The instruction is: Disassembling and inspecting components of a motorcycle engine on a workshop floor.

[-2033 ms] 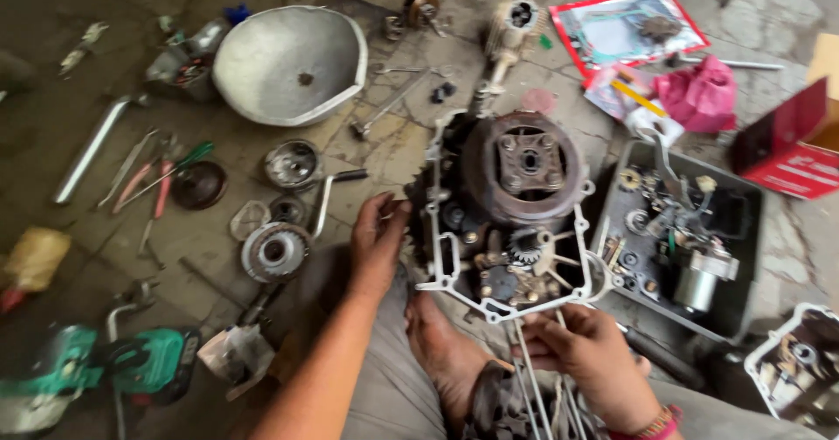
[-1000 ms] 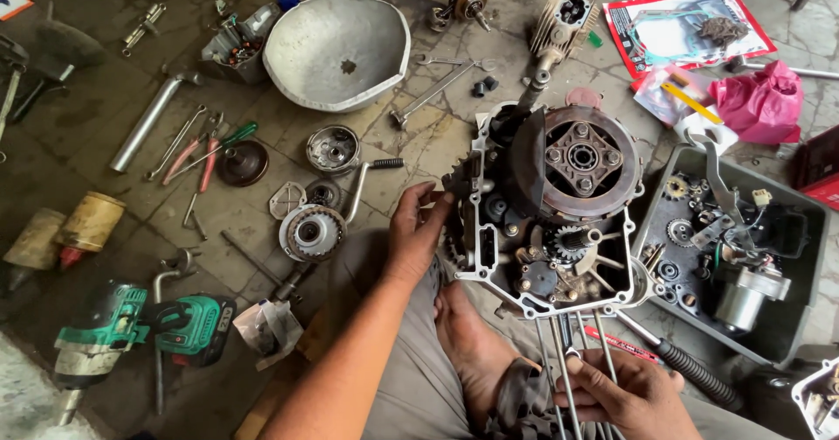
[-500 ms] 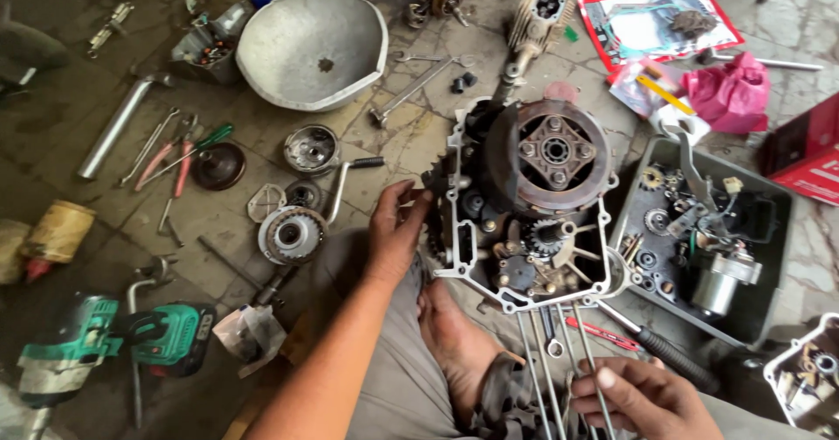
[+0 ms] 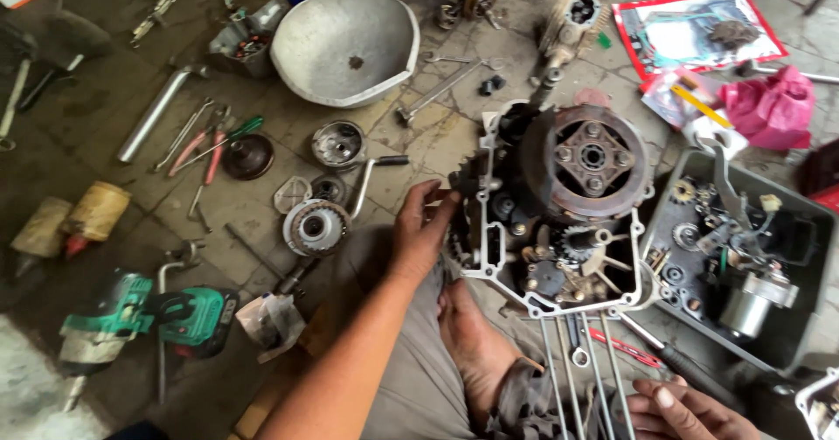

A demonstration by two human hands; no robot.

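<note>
The left hand (image 4: 421,230) rests against the left side of an opened engine crankcase (image 4: 559,221) that sits on the concrete floor (image 4: 437,143) in front of the person; its fingers are loosely curled with the tips touching the case's edge, not closed around anything. The crankcase shows a round clutch assembly (image 4: 592,159) in its upper half and small gears (image 4: 572,243) below it. The right hand (image 4: 686,409) lies low at the bottom edge of the view, its fingers bent over the ends of several long metal studs (image 4: 568,361) that run from the case toward the person; whether it actually grips them cannot be told. A bare foot (image 4: 476,344) lies between the two hands, just below the case.

To the right of the crankcase stands a dark tray (image 4: 791,339) of engine parts. Left of the left hand lie a round toothed part (image 4: 315,227), a cup-shaped metal part (image 4: 338,145) and a bent lever (image 4: 371,178). Farther up the floor is a large grey metal bowl (image 4: 345,47). A green cordless impact driver (image 4: 144,318) lies near the lower left, well apart from the hands, and pliers (image 4: 210,147) with red handles lie beyond it. A pink cloth (image 4: 773,108) sits at the upper right.
</note>
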